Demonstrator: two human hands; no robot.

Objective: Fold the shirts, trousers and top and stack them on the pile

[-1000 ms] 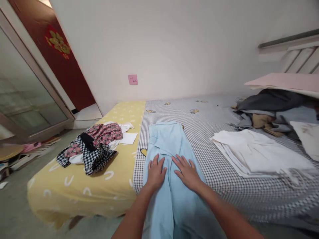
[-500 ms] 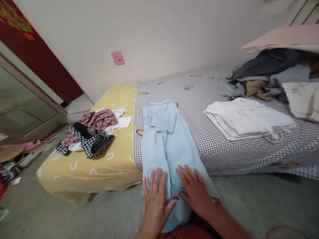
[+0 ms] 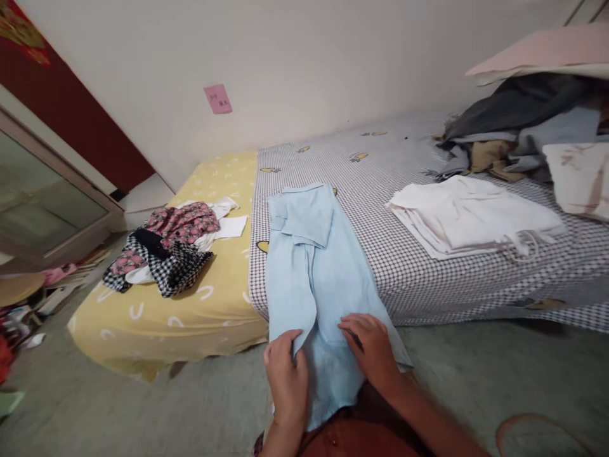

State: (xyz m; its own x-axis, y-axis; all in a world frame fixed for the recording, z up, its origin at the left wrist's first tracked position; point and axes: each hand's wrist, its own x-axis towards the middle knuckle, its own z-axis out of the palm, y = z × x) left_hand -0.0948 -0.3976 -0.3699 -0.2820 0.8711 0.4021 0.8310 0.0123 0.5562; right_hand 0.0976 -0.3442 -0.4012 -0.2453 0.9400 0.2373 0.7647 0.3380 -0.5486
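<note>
Head view: left hand point(image 3: 285, 379) and right hand point(image 3: 372, 350) each pinch the shirt point(image 3: 311, 273) hem. Uneven lift beyond either hand risks skewing the fold.

**Light blue shirt at the bed's edge**

I see a light blue shirt point(image 3: 314, 273) lying lengthwise across the near edge of the checked bed cover, collar end away from me. Its sleeves are folded inward over the body, leaving a long narrow strip. The lower hem hangs off the mattress toward me, gathered and slightly creased.
</note>
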